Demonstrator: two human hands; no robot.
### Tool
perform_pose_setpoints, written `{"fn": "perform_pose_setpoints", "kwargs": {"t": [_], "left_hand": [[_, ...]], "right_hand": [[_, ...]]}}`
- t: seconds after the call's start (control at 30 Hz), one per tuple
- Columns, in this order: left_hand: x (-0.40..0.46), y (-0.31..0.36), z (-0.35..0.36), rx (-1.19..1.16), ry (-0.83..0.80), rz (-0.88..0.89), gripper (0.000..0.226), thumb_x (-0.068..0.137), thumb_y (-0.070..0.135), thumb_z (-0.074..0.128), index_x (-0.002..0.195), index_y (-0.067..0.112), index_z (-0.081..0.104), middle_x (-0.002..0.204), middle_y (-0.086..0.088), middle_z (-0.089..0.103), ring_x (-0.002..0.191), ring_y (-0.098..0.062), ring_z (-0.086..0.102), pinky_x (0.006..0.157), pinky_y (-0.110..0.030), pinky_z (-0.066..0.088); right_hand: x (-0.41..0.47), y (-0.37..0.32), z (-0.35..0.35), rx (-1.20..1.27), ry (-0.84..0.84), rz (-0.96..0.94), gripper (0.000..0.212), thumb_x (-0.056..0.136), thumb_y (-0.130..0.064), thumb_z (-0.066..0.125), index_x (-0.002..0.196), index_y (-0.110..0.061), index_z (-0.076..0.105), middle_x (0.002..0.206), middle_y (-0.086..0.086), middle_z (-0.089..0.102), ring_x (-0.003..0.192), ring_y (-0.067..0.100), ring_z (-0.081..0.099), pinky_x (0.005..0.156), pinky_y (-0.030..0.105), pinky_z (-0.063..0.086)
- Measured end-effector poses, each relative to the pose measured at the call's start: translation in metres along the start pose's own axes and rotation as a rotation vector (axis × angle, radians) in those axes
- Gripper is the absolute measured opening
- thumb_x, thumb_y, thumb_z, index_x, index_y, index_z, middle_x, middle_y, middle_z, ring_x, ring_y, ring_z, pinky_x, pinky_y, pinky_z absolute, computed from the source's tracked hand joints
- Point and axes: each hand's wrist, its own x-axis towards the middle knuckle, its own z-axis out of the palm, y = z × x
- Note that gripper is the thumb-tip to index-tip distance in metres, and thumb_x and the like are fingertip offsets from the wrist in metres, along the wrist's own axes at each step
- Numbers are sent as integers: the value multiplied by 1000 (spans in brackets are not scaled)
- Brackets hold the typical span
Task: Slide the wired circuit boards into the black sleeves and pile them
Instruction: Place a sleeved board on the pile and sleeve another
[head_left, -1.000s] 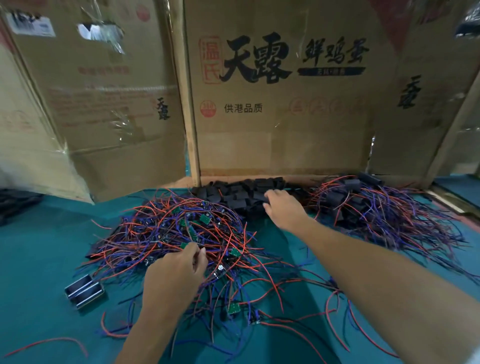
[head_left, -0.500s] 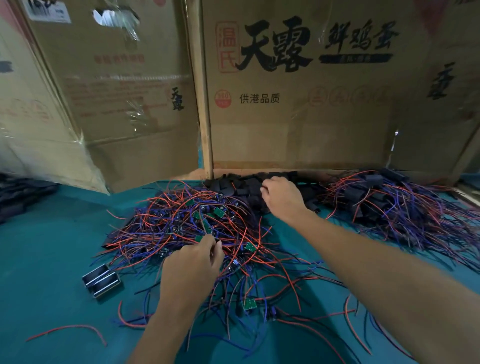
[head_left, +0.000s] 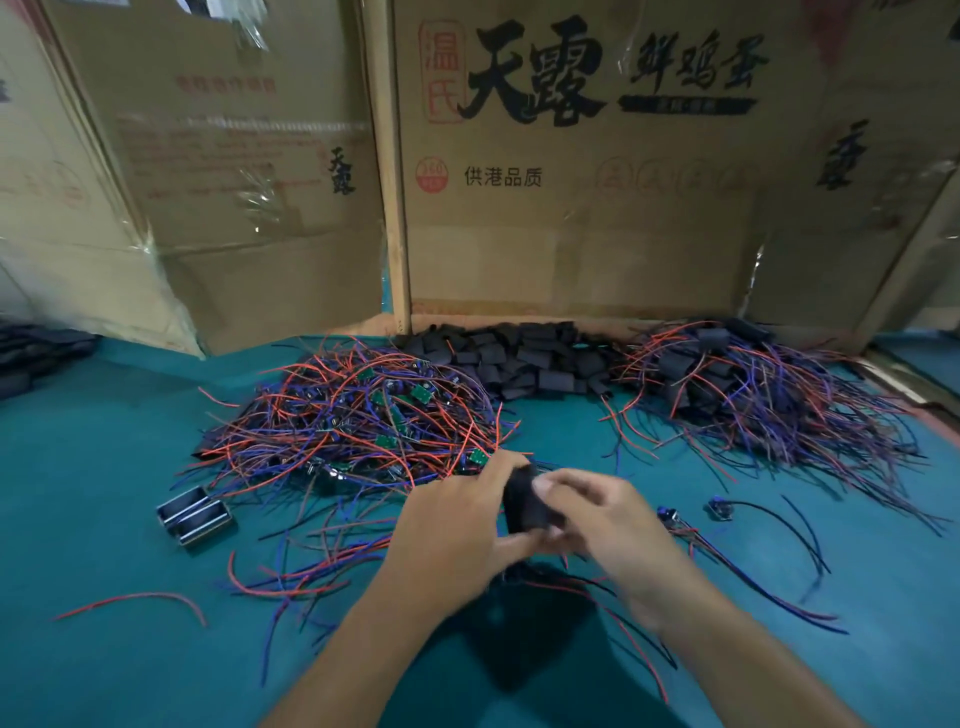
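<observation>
Pinching black sleeve (head_left: 527, 501) with left hand (head_left: 462, 525) and right hand (head_left: 605, 514) | bare table (head_left: 779, 649) right

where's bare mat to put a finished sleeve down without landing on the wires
Bare teal mat lies left of the unsleeved wired boards, around the small metal parts; a loose red wire crosses its near edge. A narrow strip runs between that tangle and the sleeved pile. The back, by the empty black sleeves, is crowded.

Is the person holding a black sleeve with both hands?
Yes, the left hand and right hand both pinch one black sleeve between them.
</observation>
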Motion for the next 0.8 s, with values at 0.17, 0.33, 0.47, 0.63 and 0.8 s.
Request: {"fn": "perform_pose_setpoints", "kwargs": {"t": [0.17, 0.33, 0.47, 0.63, 0.8], "left_hand": [[-3, 5, -7, -188, -82, 41, 67, 65, 79, 60, 119, 43, 43, 69, 37, 50, 65, -7, 48, 57, -24, 29], [7, -37, -22, -241, 21, -154, 42, 85, 69, 55, 111, 36, 57, 64, 8, 50, 59, -7, 48, 59, -26, 35], [9, -60, -19, 49, -83, -235, 19, 98, 42, 56, 86, 27, 58, 81, 10, 56, 82, -10, 49, 71, -30, 44], [9, -64, -4, 110, -185, -208, 8, 97, 41, 59, 99, 33, 59, 92, 14, 53, 99, -11, 48, 79, -29, 46], [10, -63, 7, 191, -222, -196, 32, 98, 39, 58, 129, 32, 52, 122, 7, 49, 119, -16, 45, 94, -31, 45]], "right_hand": [[-2, 7, -16, 478, -302, 190, 44, 89, -21, 59, 117, 13, 57, 110, 25, 62, 82, 29, 58, 77, 37, 53], [6, 10, -7, 513, -64, 154, 36, 72, -25, 67, 95, 2, 68, 87, 18, 67, 69, 23, 65, 58, 31, 56], [8, 11, -12, 487, 38, 90, 21, 89, -18, 62, 95, 2, 66, 82, 14, 68, 68, 20, 64, 54, 26, 53], [12, 12, -17, 494, 75, 116, 29, 93, -24, 59, 102, 3, 67, 84, 13, 67, 68, 18, 61, 52, 25, 50], [11, 10, -17, 485, 78, 96, 28, 92, -26, 61, 97, 1, 69, 83, 12, 68, 68, 19, 59, 50, 24, 50]]}}
